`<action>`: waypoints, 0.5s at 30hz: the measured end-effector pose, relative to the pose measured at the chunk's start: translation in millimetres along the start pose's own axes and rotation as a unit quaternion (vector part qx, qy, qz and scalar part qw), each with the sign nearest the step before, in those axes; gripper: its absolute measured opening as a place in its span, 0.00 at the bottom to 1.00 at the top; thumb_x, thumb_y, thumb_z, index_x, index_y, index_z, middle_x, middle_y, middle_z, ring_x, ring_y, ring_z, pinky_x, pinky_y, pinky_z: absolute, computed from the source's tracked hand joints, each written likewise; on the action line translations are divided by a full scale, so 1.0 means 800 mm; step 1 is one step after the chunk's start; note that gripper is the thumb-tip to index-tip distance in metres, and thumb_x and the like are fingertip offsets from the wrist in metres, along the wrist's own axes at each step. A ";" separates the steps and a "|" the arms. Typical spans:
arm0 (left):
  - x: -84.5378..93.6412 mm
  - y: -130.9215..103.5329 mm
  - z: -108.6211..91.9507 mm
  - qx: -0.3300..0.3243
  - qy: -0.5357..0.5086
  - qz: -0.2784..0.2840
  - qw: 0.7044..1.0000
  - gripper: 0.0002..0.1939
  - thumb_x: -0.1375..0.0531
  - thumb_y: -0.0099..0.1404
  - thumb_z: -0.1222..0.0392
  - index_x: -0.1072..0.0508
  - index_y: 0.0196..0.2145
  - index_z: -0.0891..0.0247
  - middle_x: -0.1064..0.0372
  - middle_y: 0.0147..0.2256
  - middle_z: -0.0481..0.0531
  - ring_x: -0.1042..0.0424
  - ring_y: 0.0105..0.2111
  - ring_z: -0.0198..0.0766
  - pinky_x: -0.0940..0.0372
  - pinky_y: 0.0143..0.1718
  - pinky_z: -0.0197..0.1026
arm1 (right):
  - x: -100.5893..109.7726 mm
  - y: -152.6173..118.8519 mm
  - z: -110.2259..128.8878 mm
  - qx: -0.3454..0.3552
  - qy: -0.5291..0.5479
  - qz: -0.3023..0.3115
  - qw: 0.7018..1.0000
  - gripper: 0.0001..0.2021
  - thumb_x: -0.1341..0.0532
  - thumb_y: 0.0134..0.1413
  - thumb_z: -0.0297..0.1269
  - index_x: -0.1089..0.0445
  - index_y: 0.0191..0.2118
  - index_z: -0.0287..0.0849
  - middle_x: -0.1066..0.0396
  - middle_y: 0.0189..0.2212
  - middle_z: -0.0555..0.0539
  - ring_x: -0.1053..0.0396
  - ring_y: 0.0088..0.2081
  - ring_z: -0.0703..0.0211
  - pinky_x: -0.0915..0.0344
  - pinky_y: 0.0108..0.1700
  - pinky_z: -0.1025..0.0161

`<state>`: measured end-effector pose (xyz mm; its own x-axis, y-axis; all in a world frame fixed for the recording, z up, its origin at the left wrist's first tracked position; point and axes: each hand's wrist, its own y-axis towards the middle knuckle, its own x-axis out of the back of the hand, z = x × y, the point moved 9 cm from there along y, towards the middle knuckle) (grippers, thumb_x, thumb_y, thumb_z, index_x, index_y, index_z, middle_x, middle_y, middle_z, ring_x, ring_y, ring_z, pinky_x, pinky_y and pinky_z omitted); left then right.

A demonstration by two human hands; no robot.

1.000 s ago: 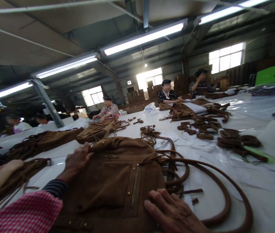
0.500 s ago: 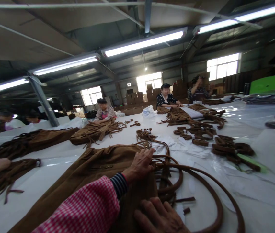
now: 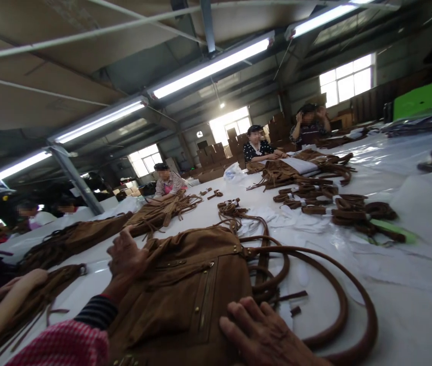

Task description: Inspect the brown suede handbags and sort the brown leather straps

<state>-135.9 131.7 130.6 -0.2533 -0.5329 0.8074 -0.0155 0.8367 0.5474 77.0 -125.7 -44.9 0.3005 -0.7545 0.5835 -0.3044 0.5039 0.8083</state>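
A brown fabric bag (image 3: 185, 284) lies flat before me, with a zip, small metal studs and a pocket on its face. Its long rounded handles (image 3: 341, 284) loop out to the right across the table. At the bag's far left edge is my left hand (image 3: 127, 259), its fingers apart and slightly bent, with nothing visible in them. My right hand (image 3: 263, 325) rests palm down on the bag's right side, fingers loosely spread, close to the handles.
Bundled brown straps (image 3: 338, 208) lie on the white table (image 3: 422, 274) to the right. More brown bags (image 3: 162, 211) are further back. A co-worker's arm (image 3: 13, 300) reaches in from the left over another brown piece. Several people sit across the table.
My left hand has moved left from the bag's far right corner to its left edge, uncovering the zip and pocket. The right hand stays on the bag's right side.
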 end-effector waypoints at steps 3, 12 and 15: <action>0.001 -0.022 -0.090 -0.172 0.005 0.020 0.985 0.28 0.41 0.63 0.60 0.37 0.61 0.62 0.37 0.59 0.63 0.40 0.60 0.62 0.38 0.56 0.60 | 0.005 0.001 0.000 0.005 0.003 -0.004 1.000 0.29 0.50 0.67 0.64 0.32 0.57 0.45 0.24 0.48 0.44 0.28 0.44 0.49 0.30 0.37 0.58; -0.182 -0.197 -0.306 -0.421 -0.095 0.341 0.835 0.25 0.34 0.58 0.59 0.28 0.53 0.60 0.28 0.50 0.59 0.35 0.55 0.56 0.46 0.59 0.60 | 0.006 -0.004 -0.008 -0.003 -0.003 -0.037 0.999 0.14 0.48 0.71 0.44 0.29 0.52 0.50 0.23 0.44 0.49 0.27 0.38 0.51 0.32 0.29 0.61; -0.198 -0.200 -0.294 -0.368 -0.163 0.330 0.854 0.21 0.38 0.54 0.67 0.26 0.47 0.57 0.26 0.47 0.53 0.34 0.53 0.50 0.48 0.60 0.58 | 0.002 -0.003 -0.013 -0.005 0.062 -0.038 0.997 0.09 0.42 0.68 0.45 0.29 0.45 0.50 0.24 0.38 0.51 0.28 0.34 0.56 0.31 0.28 0.65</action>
<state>133.9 52.7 -32.9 -0.2306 0.1874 0.9548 0.8160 0.5718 0.0849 87.3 -123.9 -44.8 0.4315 -0.7335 0.5251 -0.2677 0.4518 0.8510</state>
